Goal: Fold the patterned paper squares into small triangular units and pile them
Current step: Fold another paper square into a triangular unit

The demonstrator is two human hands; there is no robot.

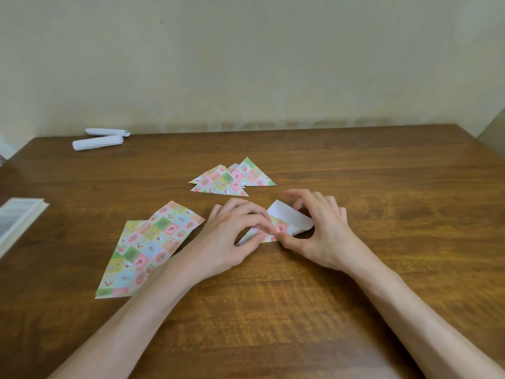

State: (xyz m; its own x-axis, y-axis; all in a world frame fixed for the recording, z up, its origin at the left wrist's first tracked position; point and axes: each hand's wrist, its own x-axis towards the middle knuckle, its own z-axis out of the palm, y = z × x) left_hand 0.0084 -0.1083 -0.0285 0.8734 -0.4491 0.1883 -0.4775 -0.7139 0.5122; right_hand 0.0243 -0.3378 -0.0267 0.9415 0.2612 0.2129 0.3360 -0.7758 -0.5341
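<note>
Paper in pastel checks is being worked near the middle of the wooden table [369,173], where one half-folded piece [289,218] is lying between both hands with its white underside showing. The left hand [232,236] is curling its fingertips down onto the patterned edge and pinching it against the tabletop. The right hand [325,233] is cupping round the other end, its thumb and bent fingers nipping the white flap as it is rolling over. Just beyond the hands, a small pile of finished triangles [232,180] is lying loosely overlapped; there are several, though the exact count is hard to tell. To the left, partly under the left forearm, flat unfolded sheets [144,250] are waiting, at least two of them overlapping. So the job is looking partly done: some units are piled, one is mid-fold, and the flat sheets are needing the same treatment before joining the heap. Two white rolls [98,142] are sitting near the far left corner.
</note>
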